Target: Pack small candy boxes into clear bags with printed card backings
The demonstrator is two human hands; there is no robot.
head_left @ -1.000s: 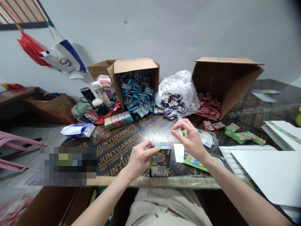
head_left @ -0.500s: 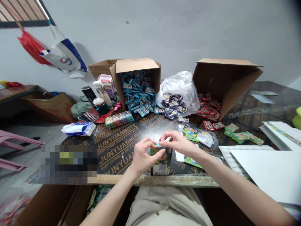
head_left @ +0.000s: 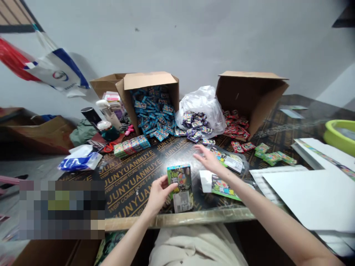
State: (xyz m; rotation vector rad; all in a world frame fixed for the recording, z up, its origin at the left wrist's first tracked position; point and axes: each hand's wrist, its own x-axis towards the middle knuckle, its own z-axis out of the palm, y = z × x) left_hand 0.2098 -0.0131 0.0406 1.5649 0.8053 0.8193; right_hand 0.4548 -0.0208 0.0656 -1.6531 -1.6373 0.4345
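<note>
My left hand (head_left: 158,191) grips the left side of a small green printed box (head_left: 181,186) that stands upright near the table's front edge. My right hand (head_left: 208,159) is stretched forward past the box with fingers spread, holding nothing, above a clear plastic bag of green packets (head_left: 231,162). A white slip (head_left: 205,180) and a green printed card (head_left: 223,186) lie just right of the box.
At the back stand a tipped carton of blue packets (head_left: 152,107), a white bag of purple packets (head_left: 198,120) and a carton spilling red packets (head_left: 238,125). Green packets (head_left: 273,157), white sheets (head_left: 310,195), a green basin (head_left: 340,133), bottles (head_left: 107,116) and scissors lie around.
My right hand left the box top and reached forward with fingers open. The left hand shifted to the box's side. The camera turned right, showing the basin.
</note>
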